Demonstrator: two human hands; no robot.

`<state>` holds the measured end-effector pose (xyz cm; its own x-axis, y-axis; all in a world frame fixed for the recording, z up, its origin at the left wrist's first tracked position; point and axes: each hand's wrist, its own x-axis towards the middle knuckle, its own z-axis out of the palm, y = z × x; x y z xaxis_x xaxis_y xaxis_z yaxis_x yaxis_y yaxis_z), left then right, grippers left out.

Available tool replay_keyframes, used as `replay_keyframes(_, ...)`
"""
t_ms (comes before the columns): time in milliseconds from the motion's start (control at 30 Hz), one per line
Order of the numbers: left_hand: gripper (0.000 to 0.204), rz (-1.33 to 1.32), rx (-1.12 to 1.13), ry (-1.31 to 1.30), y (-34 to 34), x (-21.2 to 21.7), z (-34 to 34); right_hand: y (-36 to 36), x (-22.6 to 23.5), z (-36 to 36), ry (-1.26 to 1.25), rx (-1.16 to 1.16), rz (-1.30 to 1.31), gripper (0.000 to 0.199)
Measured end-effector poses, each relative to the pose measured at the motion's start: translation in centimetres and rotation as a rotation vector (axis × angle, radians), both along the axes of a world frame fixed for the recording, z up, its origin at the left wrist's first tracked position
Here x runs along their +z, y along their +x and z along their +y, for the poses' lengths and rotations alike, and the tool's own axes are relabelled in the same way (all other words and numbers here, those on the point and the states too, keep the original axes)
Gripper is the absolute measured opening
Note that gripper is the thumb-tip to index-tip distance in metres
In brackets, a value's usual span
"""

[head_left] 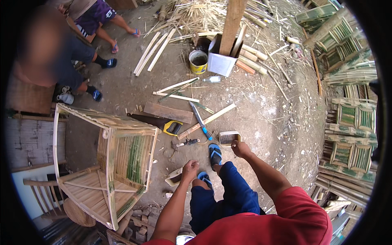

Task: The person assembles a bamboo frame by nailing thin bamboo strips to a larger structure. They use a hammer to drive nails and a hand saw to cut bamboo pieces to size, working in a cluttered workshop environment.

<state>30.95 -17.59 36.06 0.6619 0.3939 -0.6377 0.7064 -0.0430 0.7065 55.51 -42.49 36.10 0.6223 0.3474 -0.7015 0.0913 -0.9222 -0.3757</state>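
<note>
My right hand (pixel 241 149) is at the near right corner of a small open container (pixel 222 133) with a pale rim and a dark inside. Its fingers are closed at the rim, partly hidden. My left hand (pixel 190 170) is curled in a pinch in front of my left knee; whatever may be in it is too small to tell. Beside that hand, another pale, cut-open container (pixel 173 180) lies on the ground. A bamboo frame (pixel 109 163) with slatted panels stands to the left. A hand tool with a cord (pixel 186 143) lies between it and my feet.
Ahead lie a yellow-handled saw (pixel 172 127), a blue-handled blade (pixel 200 121), a plank (pixel 168 112) and bamboo strips (pixel 154 51). A bucket (pixel 198 61) and metal bin (pixel 221 61) stand beyond, around a post (pixel 232 27). Two people sit at far left. Bamboo panels (pixel 352 116) line the right.
</note>
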Motion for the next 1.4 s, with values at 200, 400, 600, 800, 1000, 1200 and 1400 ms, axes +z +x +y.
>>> replay_keyframes(200,0.033,-0.064,-0.097,-0.061,5.2,3.2,0.5,-0.5,12.3,-5.4,0.255,-0.184,-0.172,0.027)
replay_keyframes(400,0.034,-0.054,-0.117,-0.140,8.0,8.9,-1.3,-0.2,20.4,-9.9,0.275,-0.243,-0.086,0.027)
replay_keyframes(600,0.034,0.045,-0.191,-0.103,18.9,10.3,-8.8,9.4,20.3,-19.7,0.308,-0.333,-0.097,0.026)
replay_keyframes(800,0.036,0.042,-0.306,-0.051,40.6,7.2,-22.9,27.2,17.6,-32.4,0.285,-0.358,-0.097,0.026)
replay_keyframes(1000,0.036,0.003,-0.458,-0.073,62.6,14.0,-37.3,48.5,25.1,-44.4,0.200,-0.329,-0.237,0.030)
replay_keyframes(1200,0.039,-0.038,-0.531,0.045,80.8,15.4,-39.7,67.6,31.1,-47.7,0.323,-0.425,-0.214,0.025)
replay_keyframes(1400,0.036,0.066,-0.232,0.005,98.8,7.6,-36.8,89.0,26.8,-46.2,0.375,-0.306,-0.142,0.026)
